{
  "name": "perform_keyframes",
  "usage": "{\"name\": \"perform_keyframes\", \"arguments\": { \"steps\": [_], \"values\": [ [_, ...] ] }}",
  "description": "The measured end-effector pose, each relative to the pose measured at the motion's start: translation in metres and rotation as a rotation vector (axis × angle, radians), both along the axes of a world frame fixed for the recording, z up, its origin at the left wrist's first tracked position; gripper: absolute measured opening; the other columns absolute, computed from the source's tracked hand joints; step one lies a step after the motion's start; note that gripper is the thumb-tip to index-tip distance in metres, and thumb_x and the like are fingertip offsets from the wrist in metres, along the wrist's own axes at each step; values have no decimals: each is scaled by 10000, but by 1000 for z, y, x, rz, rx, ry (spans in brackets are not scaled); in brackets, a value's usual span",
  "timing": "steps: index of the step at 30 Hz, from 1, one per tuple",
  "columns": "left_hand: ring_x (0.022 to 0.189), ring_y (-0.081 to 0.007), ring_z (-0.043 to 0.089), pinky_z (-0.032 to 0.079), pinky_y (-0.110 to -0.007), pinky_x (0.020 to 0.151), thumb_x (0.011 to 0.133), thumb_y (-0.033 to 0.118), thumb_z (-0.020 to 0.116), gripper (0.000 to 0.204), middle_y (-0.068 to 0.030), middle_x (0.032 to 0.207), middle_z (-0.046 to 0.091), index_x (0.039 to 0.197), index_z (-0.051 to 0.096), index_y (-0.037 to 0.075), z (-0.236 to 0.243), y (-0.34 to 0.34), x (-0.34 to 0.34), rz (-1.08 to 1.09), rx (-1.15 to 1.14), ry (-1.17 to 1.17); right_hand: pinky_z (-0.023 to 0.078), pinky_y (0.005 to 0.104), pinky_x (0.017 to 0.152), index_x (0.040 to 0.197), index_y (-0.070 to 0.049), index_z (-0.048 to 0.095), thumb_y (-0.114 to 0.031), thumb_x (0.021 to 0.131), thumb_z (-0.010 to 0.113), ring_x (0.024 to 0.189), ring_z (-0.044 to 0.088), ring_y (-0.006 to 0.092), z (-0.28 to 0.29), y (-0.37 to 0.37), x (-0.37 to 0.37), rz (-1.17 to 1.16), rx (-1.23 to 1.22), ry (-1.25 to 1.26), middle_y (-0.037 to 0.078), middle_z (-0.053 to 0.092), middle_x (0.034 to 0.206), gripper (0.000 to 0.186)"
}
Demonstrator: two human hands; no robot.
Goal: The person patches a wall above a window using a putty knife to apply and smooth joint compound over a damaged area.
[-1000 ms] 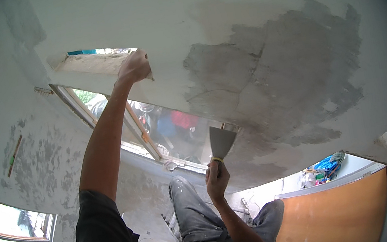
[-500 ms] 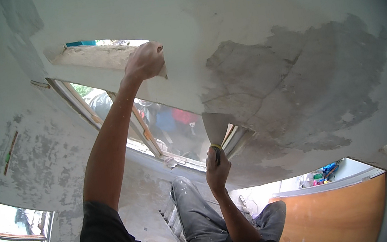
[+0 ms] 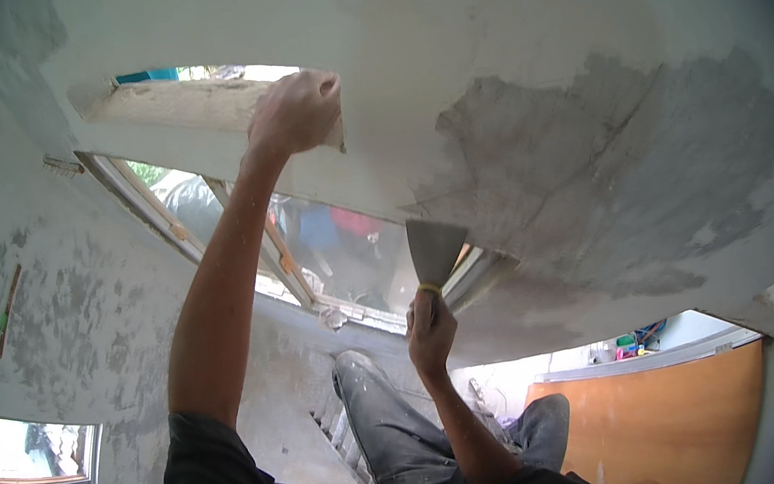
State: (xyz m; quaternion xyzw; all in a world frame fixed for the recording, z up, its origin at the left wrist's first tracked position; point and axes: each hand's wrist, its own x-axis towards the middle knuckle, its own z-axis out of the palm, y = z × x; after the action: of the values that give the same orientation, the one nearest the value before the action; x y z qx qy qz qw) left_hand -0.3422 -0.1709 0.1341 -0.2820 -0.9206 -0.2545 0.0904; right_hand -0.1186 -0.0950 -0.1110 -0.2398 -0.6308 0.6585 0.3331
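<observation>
My left hand (image 3: 296, 114) is raised with bent fingers round the right end of a long slot-like wall opening (image 3: 183, 105); its fingertips are hidden. Lower and to the right, my right hand (image 3: 431, 334) is closed round the handle of a wide-bladed putty knife (image 3: 437, 252). Its grey metal blade points up, in front of the lower right corner of the window. Whether the blade edge touches the wall I cannot tell. Right of the blade spreads a rough, darker grey patch (image 3: 588, 169) on the pale plastered wall (image 3: 249, 10).
Below the slot is a framed window (image 3: 338, 250) with dusty glass. An orange-brown wooden panel (image 3: 657, 412) stands at lower right, with coloured items (image 3: 631, 343) beyond it. A smaller window (image 3: 35, 470) is at lower left. My grey-trousered legs (image 3: 386, 425) show below.
The putty knife's blade has turned and shows more of its face. The view has shifted slightly, and the grey patch appears farther right. My left hand keeps its place at the opening.
</observation>
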Motion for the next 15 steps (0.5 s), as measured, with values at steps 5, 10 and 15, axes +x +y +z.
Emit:
{"name": "perform_keyframes", "arguments": {
  "steps": [5, 10, 15],
  "values": [
    [720, -387, 561, 448, -467, 718, 831, 267, 404, 325, -201, 742, 601, 752, 583, 7, 3, -3, -6, -12, -32, 36, 264, 202, 374, 720, -59, 482, -241, 961, 504, 427, 357, 19, 32, 5, -17, 62, 20, 97, -51, 420, 563, 303],
    [707, -378, 566, 453, -465, 708, 831, 260, 403, 320, -192, 713, 595, 731, 584, 17, 10, 2, 4, 2, 3, -38, 255, 192, 364, 717, -57, 473, -232, 961, 500, 408, 351, 18, 27, -7, -15, 38, -57, 70, -49, 394, 528, 301],
    [691, -369, 570, 456, -468, 703, 839, 258, 400, 322, -188, 708, 597, 719, 588, 26, 1, -1, -2, -34, 23, 34, 258, 196, 353, 731, -61, 469, -235, 962, 501, 409, 344, 21, 27, -13, -13, 35, -105, 84, -43, 398, 560, 290]
  ]
}}
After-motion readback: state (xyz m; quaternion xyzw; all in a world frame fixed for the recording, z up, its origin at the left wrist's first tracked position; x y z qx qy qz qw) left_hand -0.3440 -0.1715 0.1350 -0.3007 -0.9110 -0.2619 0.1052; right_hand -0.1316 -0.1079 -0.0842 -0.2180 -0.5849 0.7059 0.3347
